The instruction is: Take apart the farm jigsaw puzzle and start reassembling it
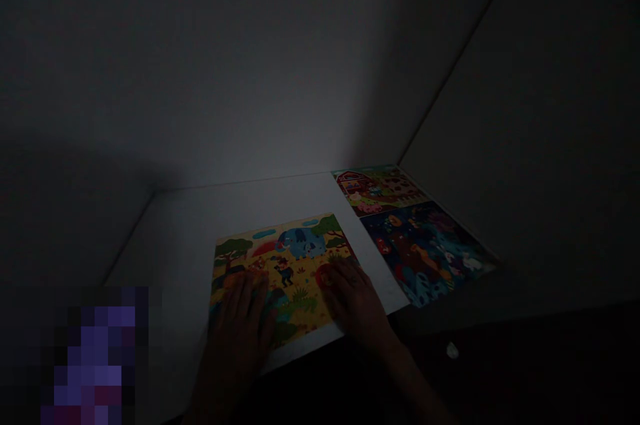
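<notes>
A savanna picture puzzle [300, 282], printed with a blue elephant, trees and a small figure in a hat, lies flat on the white table [185, 232]. My left hand [243, 312] rests on its lower left part, fingers stretched out. Across the lower right part lies my right hand [355, 295], palm down, fingers extended and thumb apart. Beside those fingers shows a red round shape [325, 276], seemingly printed on the puzzle. Neither hand appears to hold anything. Both hands cover parts of the picture.
Two more pictures lie at the table's right side: a farm scene [380, 190] at the back and a dark blue night scene [425, 252] in front of it. Pale walls [280, 78] rise behind and to the right. A small white object [453, 350] sits lower right. Lighting is dim.
</notes>
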Motion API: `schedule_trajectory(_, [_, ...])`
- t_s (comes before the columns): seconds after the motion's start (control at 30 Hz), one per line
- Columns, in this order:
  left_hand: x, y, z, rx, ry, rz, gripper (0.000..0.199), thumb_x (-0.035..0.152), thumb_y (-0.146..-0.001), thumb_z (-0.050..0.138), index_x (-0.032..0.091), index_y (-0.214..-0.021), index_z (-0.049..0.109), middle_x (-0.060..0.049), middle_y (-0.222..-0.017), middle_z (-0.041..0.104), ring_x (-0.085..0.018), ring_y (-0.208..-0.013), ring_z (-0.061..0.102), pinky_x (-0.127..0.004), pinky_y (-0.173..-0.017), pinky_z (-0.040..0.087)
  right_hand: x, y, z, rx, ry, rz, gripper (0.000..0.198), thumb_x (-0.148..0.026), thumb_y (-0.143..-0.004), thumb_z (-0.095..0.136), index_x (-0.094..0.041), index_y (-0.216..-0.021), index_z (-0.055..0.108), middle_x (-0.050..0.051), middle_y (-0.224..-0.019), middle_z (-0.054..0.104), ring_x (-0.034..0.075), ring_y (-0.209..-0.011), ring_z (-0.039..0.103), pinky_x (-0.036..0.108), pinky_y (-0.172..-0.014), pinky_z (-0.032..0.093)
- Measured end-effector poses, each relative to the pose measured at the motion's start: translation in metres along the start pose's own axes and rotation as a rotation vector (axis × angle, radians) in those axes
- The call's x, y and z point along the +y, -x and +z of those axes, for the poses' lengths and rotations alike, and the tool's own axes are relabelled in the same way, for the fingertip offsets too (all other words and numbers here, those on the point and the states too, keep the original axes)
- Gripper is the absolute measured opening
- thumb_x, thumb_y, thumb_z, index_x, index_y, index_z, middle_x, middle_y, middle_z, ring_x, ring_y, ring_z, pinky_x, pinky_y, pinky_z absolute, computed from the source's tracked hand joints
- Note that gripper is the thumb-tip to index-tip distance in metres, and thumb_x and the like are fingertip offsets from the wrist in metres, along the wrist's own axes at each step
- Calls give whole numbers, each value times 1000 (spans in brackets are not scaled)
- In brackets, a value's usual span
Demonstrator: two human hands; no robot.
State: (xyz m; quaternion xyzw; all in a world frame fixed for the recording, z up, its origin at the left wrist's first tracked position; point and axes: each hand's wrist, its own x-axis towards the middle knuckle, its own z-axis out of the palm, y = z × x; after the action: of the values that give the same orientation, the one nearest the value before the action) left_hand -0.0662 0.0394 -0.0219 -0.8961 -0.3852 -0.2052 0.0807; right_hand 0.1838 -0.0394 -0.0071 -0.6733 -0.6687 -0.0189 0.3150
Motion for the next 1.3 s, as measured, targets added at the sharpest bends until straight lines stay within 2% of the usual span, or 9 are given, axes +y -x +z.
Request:
schedule_trajectory(0.1, [-13, 4, 5, 29, 55, 111, 39, 25, -97, 36, 18, -125, 62, -15, -144, 53, -35, -147, 26, -59, -110, 38, -8, -2, -1, -22, 53, 20, 40, -30, -95, 54, -18, -133, 58, 13, -138, 59, 27, -133, 50, 50, -113, 42])
schedule_trajectory(0.2, [-23, 7, 9, -14, 51, 213, 39, 14, -92, 37, 23, -114, 68, -10, -144, 54, -35, -149, 20, -64, -111, 35, -11, -4, -2, -23, 90, 43, 44, -36, -94, 55, -18, -135, 56, 13, -142, 56, 28, -138, 45, 50, -115, 39])
schedule_trajectory(0.47, [-16, 3, 8, 33, -2, 239, 37, 21, -93, 37, 21, -117, 67, -11, -139, 59, -35, -146, 29, -62, -108, 41, -12, 3, -5, -30, 111, 77, 43, -33, -93, 57, -21, -134, 58, 12, -138, 59, 28, -134, 50, 50, -113, 43])
schedule_trajectory(0.73, [1, -1, 0, 43, 86, 96, 37, 25, -94, 41, 19, -123, 63, -14, -135, 61, -36, -144, 33, -64, -109, 39, -9, 10, -12, -90, 173, 76, 46, -35, -95, 54, -22, -139, 54, 11, -142, 56, 29, -136, 48, 52, -109, 47])
schedule_trajectory(1.0, [6, 0, 12, 57, 159, 42, 43, 30, -97, 43, 17, -135, 56, -14, -143, 55, -35, -141, 39, -59, -112, 36, -4, 16, -10, -94, 238, 82, 44, -36, -96, 53, -21, -137, 56, 13, -142, 56, 30, -134, 50, 52, -108, 47])
schedule_trajectory(1.07, [-1, 1, 11, 54, 170, 60, 45, 37, -98, 43, 19, -138, 54, -15, -148, 49, -35, -142, 38, -57, -111, 38, -1, 18, -8, -91, 256, 87, 44, -35, -96, 52, -21, -137, 56, 12, -142, 56, 29, -134, 50, 50, -108, 48])
schedule_trajectory(1.17, [-24, 4, 7, -9, 201, 121, 47, 44, -99, 43, 27, -143, 49, -7, -157, 39, -32, -143, 36, -53, -109, 42, 3, 21, -7, -104, 265, 94, 44, -35, -97, 50, -23, -139, 55, 11, -145, 54, 28, -136, 47, 49, -110, 46])
schedule_trajectory(1.3, [-57, 11, 9, -7, 161, 112, 51, 46, -100, 40, 27, -148, 40, -6, -153, 44, -29, -141, 41, -55, -112, 38, 7, 22, -7, -132, 254, 94, 46, -37, -98, 49, -24, -141, 52, 10, -148, 50, 28, -137, 45, 50, -110, 45])
